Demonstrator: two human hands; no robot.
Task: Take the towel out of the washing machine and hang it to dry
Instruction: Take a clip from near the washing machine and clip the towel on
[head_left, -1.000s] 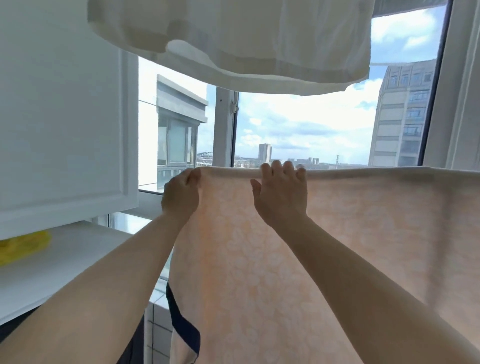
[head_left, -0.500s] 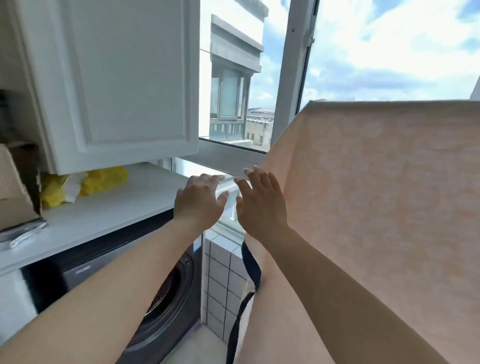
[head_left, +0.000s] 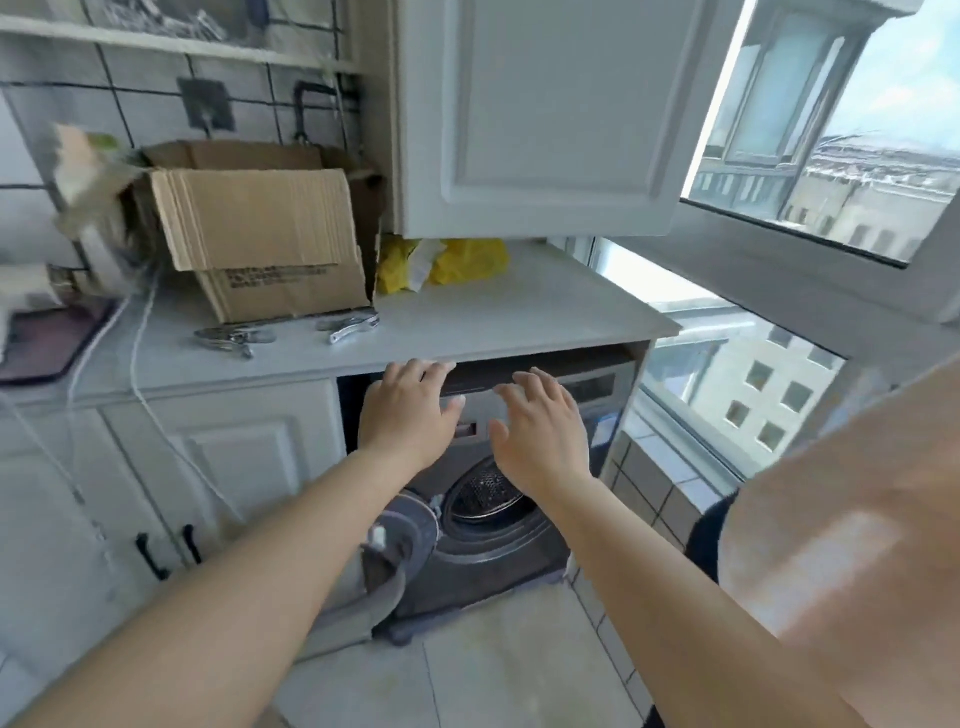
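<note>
The peach towel (head_left: 841, 530) fills the frame from 3 to 5 o'clock, hanging in a broad blurred sheet with a dark edge at its lower left; what it hangs on is out of view. A white wall cabinet (head_left: 540, 114) sits at 12 o'clock, and beside it at 2 o'clock the window (head_left: 831, 130) looks out on buildings. Beneath the cabinet a pale countertop (head_left: 519, 312) runs from 9 o'clock to the centre. Under its right end stands the dark washing machine (head_left: 498, 519), just below centre, its door (head_left: 400, 545) swung open to the left and the metal drum showing. A cardboard box (head_left: 260, 239) stands on the countertop at 10 o'clock, with a yellow bag (head_left: 457, 260) just beside it to the right and two metal clips (head_left: 348, 327) lying in front of it. Both bare forearms reach in from 6 and 7 o'clock. The left hand (head_left: 405, 410) and the right hand (head_left: 540, 431) hover in front of the machine's top panel, near each other, fingers spread and straight, holding nothing, well apart from the towel.
</note>
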